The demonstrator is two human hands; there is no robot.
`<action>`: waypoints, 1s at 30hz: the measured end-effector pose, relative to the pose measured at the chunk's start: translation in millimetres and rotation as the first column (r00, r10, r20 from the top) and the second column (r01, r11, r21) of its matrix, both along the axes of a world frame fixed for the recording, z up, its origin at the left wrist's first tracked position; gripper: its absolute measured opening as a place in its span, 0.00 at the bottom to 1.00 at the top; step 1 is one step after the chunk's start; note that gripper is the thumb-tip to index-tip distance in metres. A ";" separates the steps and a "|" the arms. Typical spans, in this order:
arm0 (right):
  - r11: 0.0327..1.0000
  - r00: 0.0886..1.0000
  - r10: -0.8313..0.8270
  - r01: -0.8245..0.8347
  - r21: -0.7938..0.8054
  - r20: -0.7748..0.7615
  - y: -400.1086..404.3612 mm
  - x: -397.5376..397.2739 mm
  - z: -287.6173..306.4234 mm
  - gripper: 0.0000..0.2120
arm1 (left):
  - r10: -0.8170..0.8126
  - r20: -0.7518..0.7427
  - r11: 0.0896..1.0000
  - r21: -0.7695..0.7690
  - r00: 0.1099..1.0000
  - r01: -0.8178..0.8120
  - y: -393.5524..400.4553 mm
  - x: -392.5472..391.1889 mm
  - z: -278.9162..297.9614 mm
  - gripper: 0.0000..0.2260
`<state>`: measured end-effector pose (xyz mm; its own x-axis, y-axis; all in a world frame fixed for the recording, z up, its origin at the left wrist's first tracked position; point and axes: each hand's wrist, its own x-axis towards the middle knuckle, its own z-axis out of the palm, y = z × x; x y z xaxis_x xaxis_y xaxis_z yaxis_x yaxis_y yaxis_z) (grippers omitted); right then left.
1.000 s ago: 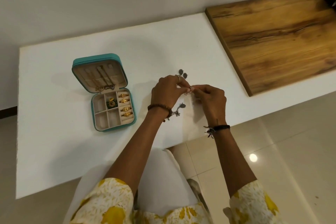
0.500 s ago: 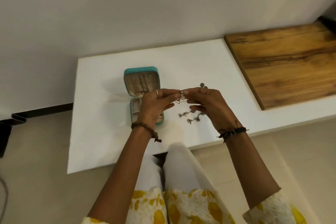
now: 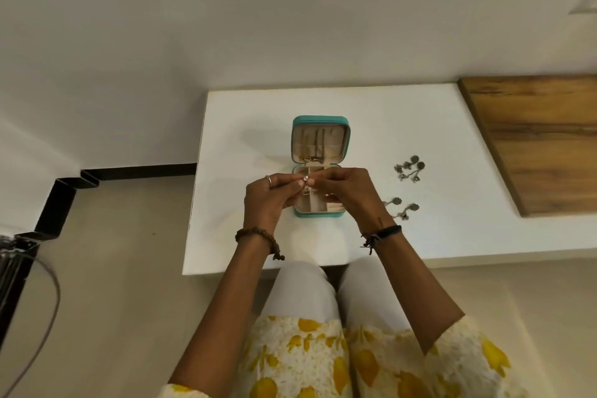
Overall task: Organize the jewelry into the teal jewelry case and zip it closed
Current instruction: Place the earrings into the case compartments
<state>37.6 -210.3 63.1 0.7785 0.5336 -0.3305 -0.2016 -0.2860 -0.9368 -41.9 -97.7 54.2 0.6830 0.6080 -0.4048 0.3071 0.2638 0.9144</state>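
Both hands' fingers pinch, seemingly, an earring over the case.

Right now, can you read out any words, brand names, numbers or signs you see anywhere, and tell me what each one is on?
None: no readable text shows in this view.
The teal jewelry case shows no brand mark on its open lid or its rim.
The wooden board shows only grain.
The small piece pinched between the left hand and right hand is too small to show any marking.
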 end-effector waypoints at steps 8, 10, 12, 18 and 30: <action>0.977 0.974 -0.095 0.131 -0.167 0.208 1.1 2.0 -37.7 0.05 | 0.061 -0.112 0.986 0.159 0.992 -0.042 -16.2 17.6 -31.6 0.07; 0.969 0.968 -0.124 0.165 -0.181 0.220 -1.0 -0.2 -46.1 0.05 | 0.063 -0.125 0.979 0.202 0.990 -0.036 -21.8 18.7 -38.0 0.08; 0.964 0.957 -0.132 0.185 -0.193 0.258 -1.7 -3.5 -54.5 0.06 | 0.077 -0.140 0.975 0.220 0.987 -0.045 -25.0 19.4 -43.1 0.09; 0.949 0.899 -0.152 0.248 -0.192 0.410 -3.5 -11.5 -70.4 0.10 | 0.036 -0.194 0.954 0.300 0.980 0.025 -27.3 24.3 -50.2 0.06; 0.933 0.780 0.108 0.134 -0.333 0.617 -4.5 -10.2 -69.9 0.20 | -0.004 -0.382 0.732 0.629 0.924 0.263 -31.6 20.6 -52.1 0.12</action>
